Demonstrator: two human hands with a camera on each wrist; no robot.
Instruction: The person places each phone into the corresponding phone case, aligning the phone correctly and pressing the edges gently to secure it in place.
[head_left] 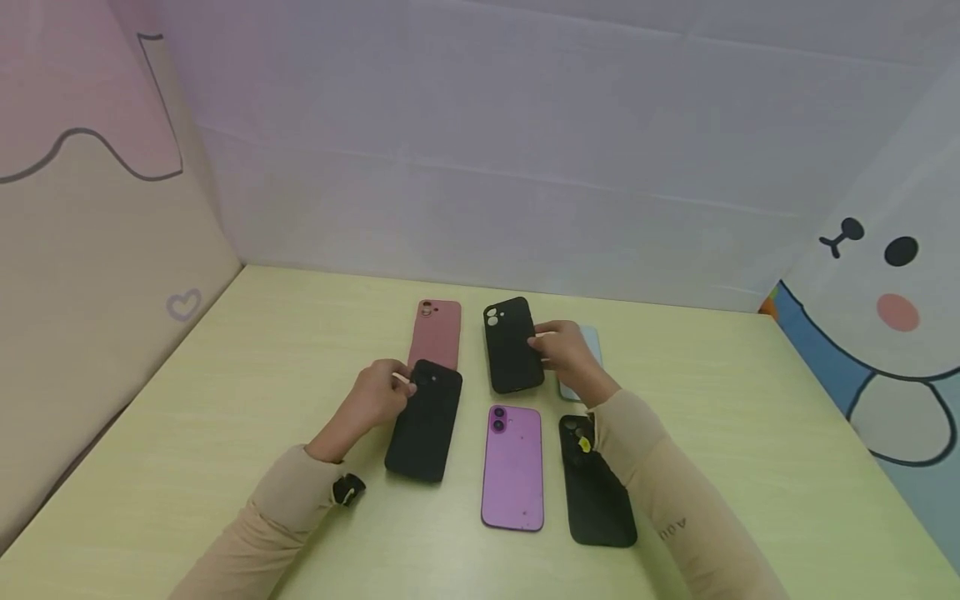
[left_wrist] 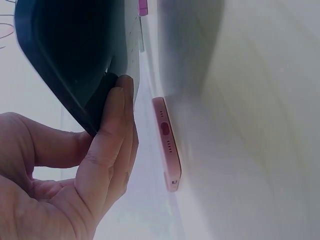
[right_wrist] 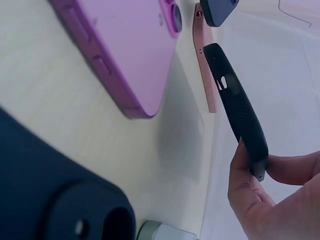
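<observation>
My left hand [head_left: 381, 392] pinches the upper left edge of a black phone case [head_left: 424, 425]. The left wrist view shows that case [left_wrist: 75, 45] hollow and raised off the table, with the thumb on one side and the fingers on the other. Farther back, my right hand [head_left: 564, 352] grips the right edge of another black phone case [head_left: 512, 354] with camera cutouts. In the right wrist view this case [right_wrist: 242, 110] is held up on its edge between thumb and fingers. A pink phone case [head_left: 437, 333] lies just behind the left-hand case, partly covered by it.
A purple phone [head_left: 513, 475] lies between the forearms. Under the right forearm is a black phone case [head_left: 596, 500] with a small yellow detail. A pale blue phone or case [head_left: 591, 340] is partly hidden behind the right hand. A fabric wall [head_left: 487, 208] closes the table's back.
</observation>
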